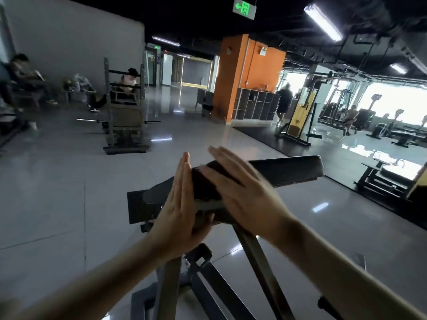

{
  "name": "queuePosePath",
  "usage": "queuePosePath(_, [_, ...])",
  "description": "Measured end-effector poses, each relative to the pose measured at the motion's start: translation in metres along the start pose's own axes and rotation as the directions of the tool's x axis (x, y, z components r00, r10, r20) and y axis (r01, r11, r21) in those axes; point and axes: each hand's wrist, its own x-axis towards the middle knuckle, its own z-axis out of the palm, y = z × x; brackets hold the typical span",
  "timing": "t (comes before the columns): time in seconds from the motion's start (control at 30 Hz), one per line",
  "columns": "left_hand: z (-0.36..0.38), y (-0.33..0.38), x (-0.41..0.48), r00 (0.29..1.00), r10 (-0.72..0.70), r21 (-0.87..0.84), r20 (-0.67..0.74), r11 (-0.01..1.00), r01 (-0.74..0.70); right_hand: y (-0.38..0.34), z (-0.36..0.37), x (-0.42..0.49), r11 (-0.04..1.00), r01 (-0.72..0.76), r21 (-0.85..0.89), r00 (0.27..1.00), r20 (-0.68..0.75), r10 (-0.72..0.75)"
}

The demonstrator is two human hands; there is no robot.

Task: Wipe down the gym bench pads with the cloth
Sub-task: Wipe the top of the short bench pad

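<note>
At centre frame, low: bench pad, black, long, tilted, its far end raised toward the right; near end between the two hands. Steel frame of grey tubes below it, legs splayed toward the camera.

Left hand: flat, fingers straight and held together, edge-on to the camera, palm against the left side of the pad's near end. Thumb goes under the pad.

Right hand: flat, palm down, fingers close together and pointing up-left, laid across the top of the pad's near end. Blurred by motion. Both forearms bare, entering from the bottom corners.

Cloth: cannot tell. A dark mass sits under the right palm and against the left palm, but blur and like colour make it impossible to separate from the pad. Neither hand pinches anything visibly.

Plate: dark, flat, rectangular, just left of the pad below the left hand; part of the same bench.

Floor: grey glossy tiles, light reflections.

Background, well apart from the bench: rack with a barbell lying at its foot, left of centre; a seated person at far left; orange pillar with cubby shelves at its base; yellow-panelled machine to the right, a person standing beside it; more machines along bright windows; green exit sign and tube light on the black ceiling.
</note>
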Motion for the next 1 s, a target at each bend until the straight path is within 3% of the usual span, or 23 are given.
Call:
queuePosePath(0.1, [0.003, 0.006, -0.003, 0.987, -0.159, -0.084, 0.01, 0.984, 0.159, 0.033, -0.01, -0.009, 0.992, 0.088, 0.093, 0.994, 0.063, -0.094])
queuePosePath(0.2, [0.011, 0.015, -0.001, 0.96, -0.281, -0.143, -0.011, 0.95, 0.277, 0.019, -0.008, 0.005, 0.985, 0.154, 0.079, 0.985, 0.064, -0.159])
queuePosePath(0.37, [0.018, 0.023, -0.004, 0.917, -0.398, -0.113, 0.013, 0.911, 0.396, -0.024, 0.016, 0.057, 0.873, 0.446, -0.197, 0.892, 0.171, -0.418])
queuePosePath(0.47, [0.012, 0.017, -0.009, 0.919, -0.388, -0.078, 0.062, 0.916, 0.392, -0.005, 0.002, 0.053, 0.859, 0.505, -0.08, 0.85, 0.222, -0.478])
queuePosePath(0.53, [0.003, 0.014, -0.01, 0.924, -0.368, -0.16, 0.104, 0.911, 0.381, 0.018, -0.01, 0.041, 0.869, 0.494, -0.003, 0.846, 0.232, -0.48])
queuePosePath(0.63, [-0.012, 0.019, -0.008, 0.905, -0.379, -0.238, 0.195, 0.877, 0.418, 0.023, -0.011, 0.034, 0.904, 0.424, -0.052, 0.885, 0.237, -0.401])
queuePosePath(0.77, [-0.026, 0.02, -0.004, 0.864, -0.391, -0.037, 0.319, 0.905, 0.423, -0.027, 0.012, 0.048, 0.91, 0.325, -0.257, 0.938, 0.21, -0.276])
queuePosePath(0.83, [-0.04, 0.02, -0.003, 0.837, -0.398, 0.027, 0.375, 0.908, 0.419, -0.041, 0.017, 0.049, 0.925, 0.194, -0.328, 0.976, 0.16, -0.148])
queuePosePath(0.87, [-0.048, 0.021, -0.003, 0.835, -0.421, 0.01, 0.355, 0.895, 0.447, -0.045, 0.018, 0.045, 0.946, 0.079, -0.313, 0.993, 0.104, -0.049])
queuePosePath(0.93, [-0.059, 0.033, -0.004, 0.85, -0.499, -0.141, 0.165, 0.842, 0.522, -0.054, 0.018, 0.032, 0.968, -0.199, -0.156, 0.98, -0.037, 0.196])
queuePosePath(1.0, [-0.06, 0.057, -0.005, 0.892, -0.448, -0.267, -0.064, 0.869, 0.417, -0.066, 0.02, 0.021, 0.922, -0.377, 0.088, 0.913, -0.131, 0.386])
